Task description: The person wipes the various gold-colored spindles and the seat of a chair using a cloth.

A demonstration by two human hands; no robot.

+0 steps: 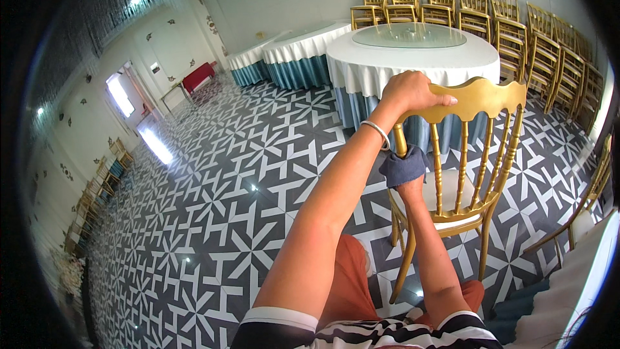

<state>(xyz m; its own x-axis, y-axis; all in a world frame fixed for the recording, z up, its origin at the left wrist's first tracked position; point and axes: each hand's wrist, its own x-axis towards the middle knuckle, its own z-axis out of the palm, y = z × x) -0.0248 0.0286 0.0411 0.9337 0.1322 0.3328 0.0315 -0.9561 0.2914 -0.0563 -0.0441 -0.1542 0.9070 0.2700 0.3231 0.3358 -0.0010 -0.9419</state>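
Observation:
A gold-painted banquet chair with a pale seat pad stands before me, its backrest (477, 99) turned towards me. My left hand (411, 91), with a silver bangle at the wrist, grips the left end of the scalloped top rail. Just below it, my right hand (410, 185) has a dark blue cloth (404, 167) wrapped around the left upright of the backrest. The cloth covers most of the fingers of that hand.
Beyond the chair is a round table (339, 53) with a white and blue cloth and a glass turntable (409, 35). Stacked gold chairs (474, 9) line the wall. Another draped table edge (557, 271) and a chair (588, 198) are close on the right.

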